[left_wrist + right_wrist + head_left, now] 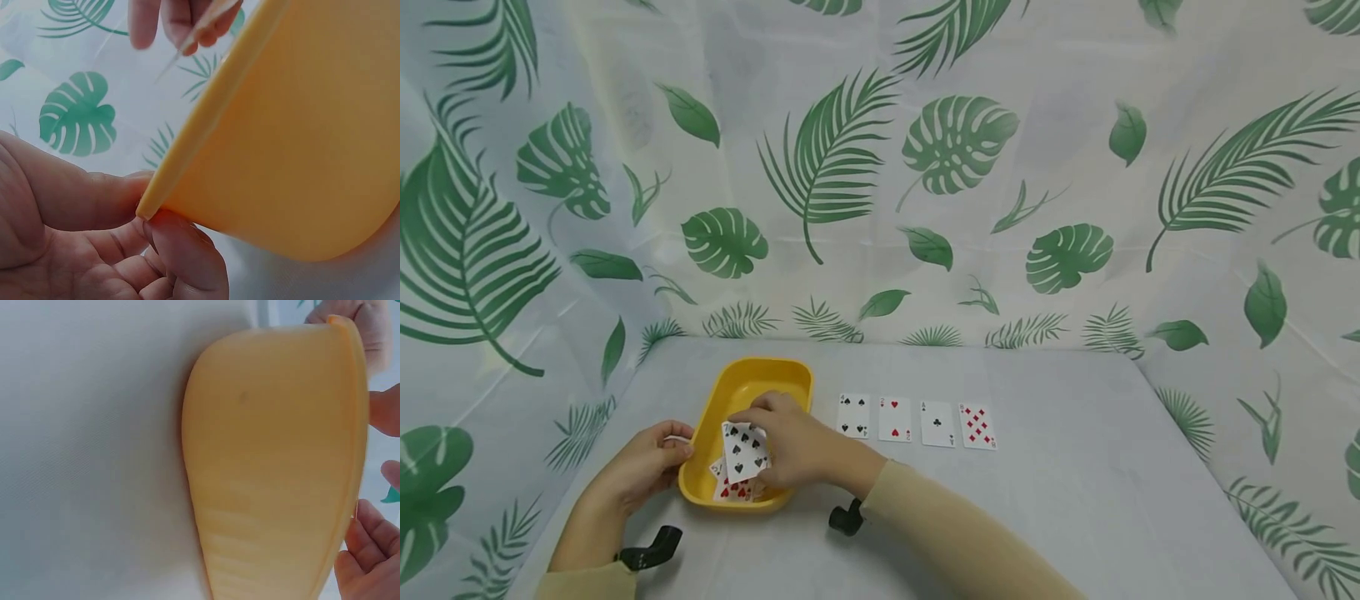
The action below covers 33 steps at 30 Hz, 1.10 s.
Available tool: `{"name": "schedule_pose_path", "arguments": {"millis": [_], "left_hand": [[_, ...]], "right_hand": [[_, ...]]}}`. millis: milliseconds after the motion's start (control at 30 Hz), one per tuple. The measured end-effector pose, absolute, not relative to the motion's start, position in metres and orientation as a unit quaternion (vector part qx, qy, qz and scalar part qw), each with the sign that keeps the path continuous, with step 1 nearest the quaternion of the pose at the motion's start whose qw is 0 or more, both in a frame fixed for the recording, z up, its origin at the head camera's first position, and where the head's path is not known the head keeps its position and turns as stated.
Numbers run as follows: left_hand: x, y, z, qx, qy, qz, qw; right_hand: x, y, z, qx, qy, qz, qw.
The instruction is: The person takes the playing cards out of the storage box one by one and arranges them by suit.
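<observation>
L hand (655,457) is pinching the tub (745,398) by its rim, thumb on one side & bent index on the other, w/ the other fingers curling loosely. Tub is sitting left of ctr, lwr half of the head view, on the pale table (1075,500). R hand (790,442) is reaching in over the tub's right side, fingers bent & closing on a spade card (741,454), which is facing up & tilting a bit. Under it, heart cards (733,492) are lying in the tub's near end, partly overlapped; can't tell how many. Right of the tub, about mid-frame, 4 cards are lying face up in a row, spaced apart: 4 of spades (853,416), 2 of hearts (895,420), ace of clubs (937,424), then a diamond card (977,426). Tan sleeves (955,533) are coming in from the bottom edge, w/ a black mount (655,550) showing near the L wrist & another (846,518) by the R. Leaf-print cloth (880,167) is filling the upr frame & both sides. In the L wrist view the tub's wall is taking up most of the right half; in the R wrist view it's covering the ctr, w/ hand parts showing along the right edge.
</observation>
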<state>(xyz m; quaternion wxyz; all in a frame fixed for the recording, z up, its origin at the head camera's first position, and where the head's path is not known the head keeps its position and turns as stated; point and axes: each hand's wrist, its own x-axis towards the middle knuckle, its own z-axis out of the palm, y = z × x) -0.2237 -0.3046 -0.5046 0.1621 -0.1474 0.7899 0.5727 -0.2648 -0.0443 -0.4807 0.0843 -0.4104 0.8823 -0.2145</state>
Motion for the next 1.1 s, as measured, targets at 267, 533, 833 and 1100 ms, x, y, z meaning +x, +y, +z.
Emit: {"name": "schedule_pose_path", "arguments": {"millis": [267, 533, 833, 1100], "left_hand": [[-0.222, -0.305, -0.507, -0.14, 0.795, 0.57, 0.154], [-0.222, -0.305, -0.507, -0.138, 0.797, 0.567, 0.153], [-0.224, -0.304, -0.506, -0.144, 0.793, 0.57, 0.159], [-0.223, -0.305, -0.507, -0.142, 0.793, 0.571, 0.157]], "right_hand": [[-0.261, -0.021, -0.475, -0.397, 0.878, -0.259, 0.069], [-0.257, 0.005, -0.476, -0.37, 0.886, -0.273, 0.062], [-0.252, 0.044, -0.486, -0.35, 0.888, -0.295, 0.048], [-0.249, 0.07, -0.506, -0.32, 0.899, -0.294, 0.055]]}}
